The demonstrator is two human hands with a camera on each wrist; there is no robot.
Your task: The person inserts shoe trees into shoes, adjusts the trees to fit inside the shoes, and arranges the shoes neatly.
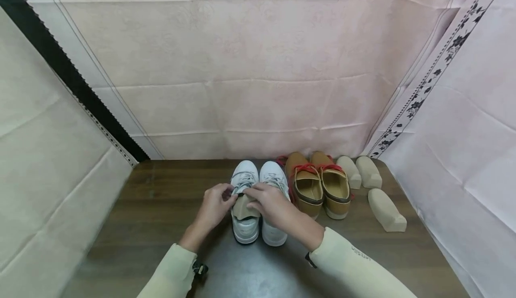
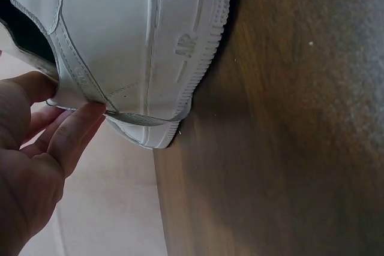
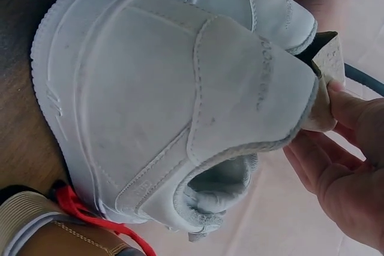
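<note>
Two white sneakers stand side by side, toes toward the wall. My left hand is at the left sneaker, its thumb and fingers pinching the edge of the opening beside the eyelets. A grey lace runs from those fingertips down across the shoe's side. With my right hand I pinch a beige flap, which looks like that sneaker's tongue pulled up and back. The right sneaker stands close by, partly covered by my right hand in the head view.
Brown shoes with red laces stand right of the sneakers. Several cream shoe-shaped inserts lie farther right on the dark wooden surface. Pale cloth hangs behind and at both sides.
</note>
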